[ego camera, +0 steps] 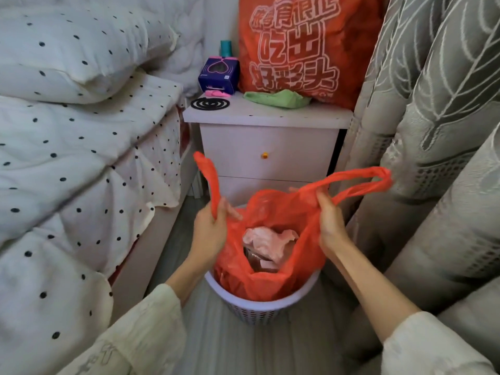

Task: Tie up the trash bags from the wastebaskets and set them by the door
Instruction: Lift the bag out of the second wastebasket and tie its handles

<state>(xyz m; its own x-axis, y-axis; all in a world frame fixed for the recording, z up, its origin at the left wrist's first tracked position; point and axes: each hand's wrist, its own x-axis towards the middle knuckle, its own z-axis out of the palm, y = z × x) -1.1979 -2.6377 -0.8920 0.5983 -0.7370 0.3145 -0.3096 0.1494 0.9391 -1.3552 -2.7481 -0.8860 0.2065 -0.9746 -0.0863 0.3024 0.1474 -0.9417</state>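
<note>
An orange-red plastic trash bag (pixel 273 282) sits in a small white lattice wastebasket (pixel 259 307) on the floor in front of a nightstand. The bag's mouth gapes, showing crumpled pinkish paper (pixel 267 242) and other waste inside. My left hand (pixel 211 231) grips the bag's left handle loop, which sticks up above my fist. My right hand (pixel 330 223) pinches the right handle loop, which stretches out to the right toward the curtain. Both hands hold the handles apart above the basket.
A white nightstand (pixel 267 147) stands just behind the basket, carrying a large orange bag (pixel 305 47), a green cloth (pixel 278 98), a purple box (pixel 219 74) and a black coil (pixel 210 103). A bed with dotted bedding (pixel 75 158) lies left; grey curtains (pixel 433 131) hang right.
</note>
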